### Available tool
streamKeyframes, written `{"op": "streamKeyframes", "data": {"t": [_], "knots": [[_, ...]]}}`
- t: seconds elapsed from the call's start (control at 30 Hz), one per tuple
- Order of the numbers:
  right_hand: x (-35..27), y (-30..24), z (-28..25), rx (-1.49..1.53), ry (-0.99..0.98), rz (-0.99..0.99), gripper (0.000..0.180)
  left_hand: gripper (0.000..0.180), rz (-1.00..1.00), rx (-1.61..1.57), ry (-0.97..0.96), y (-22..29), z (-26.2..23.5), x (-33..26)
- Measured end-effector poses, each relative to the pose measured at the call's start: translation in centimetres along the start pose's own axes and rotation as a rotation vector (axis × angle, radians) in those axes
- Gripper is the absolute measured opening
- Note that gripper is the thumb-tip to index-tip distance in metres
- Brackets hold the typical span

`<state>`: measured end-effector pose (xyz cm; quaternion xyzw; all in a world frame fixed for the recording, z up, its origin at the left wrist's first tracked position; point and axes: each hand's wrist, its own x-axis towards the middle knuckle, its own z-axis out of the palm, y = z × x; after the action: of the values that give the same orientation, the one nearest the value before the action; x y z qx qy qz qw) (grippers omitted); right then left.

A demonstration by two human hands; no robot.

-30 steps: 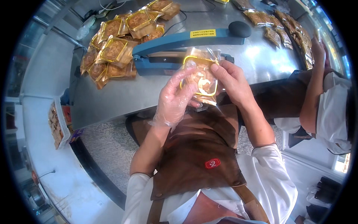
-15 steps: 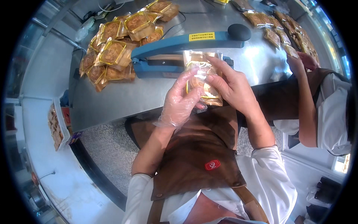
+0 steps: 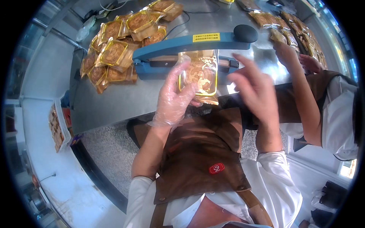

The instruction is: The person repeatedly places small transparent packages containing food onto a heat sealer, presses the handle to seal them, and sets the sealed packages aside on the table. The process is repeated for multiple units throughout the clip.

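Observation:
My left hand point(image 3: 173, 93), in a clear plastic glove, grips a packaged mooncake point(image 3: 202, 76) by its left side, thumb across the front. The round pastry sits in a gold-edged tray inside a clear bag with pale print, its upper end by the jaws of a blue hand-lever bag sealer point(image 3: 161, 68). The sealer's arm point(image 3: 178, 45), ending in a black knob point(image 3: 245, 34), is raised. Bare and slightly blurred, my right hand point(image 3: 253, 85) is apart from the bag on its right, thumb and index finger spread, with nothing in it.
Several bagged mooncakes point(image 3: 114, 51) are heaped left of the sealer on the metal table point(image 3: 110, 106). More packages point(image 3: 304, 36) lie in rows at the far right, where a co-worker's hand point(image 3: 287, 55) touches one. A black cable point(image 3: 178, 26) runs behind the sealer.
My right hand has let go of the bag and moved right. The left hand has shifted the bag slightly left. The co-worker's hand has moved up and left to another package.

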<state>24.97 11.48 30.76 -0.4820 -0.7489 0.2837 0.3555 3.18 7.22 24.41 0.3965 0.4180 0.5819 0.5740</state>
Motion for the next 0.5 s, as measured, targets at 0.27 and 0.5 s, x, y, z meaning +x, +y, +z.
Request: {"op": "streamKeyframes", "data": {"t": [0.27, 0.5], "knots": [[4.4, -2.3, -2.7, -0.24, 0.23, -0.505, 0.031, 0.055, 0.007, 0.02, 0.009, 0.0, 0.4, 0.4], [4.7, 1.3, -1.9, -0.231, 0.173, -0.45, 0.025, 0.046, -0.033, 0.007, 0.022, 0.3, 0.4, 0.3]]}}
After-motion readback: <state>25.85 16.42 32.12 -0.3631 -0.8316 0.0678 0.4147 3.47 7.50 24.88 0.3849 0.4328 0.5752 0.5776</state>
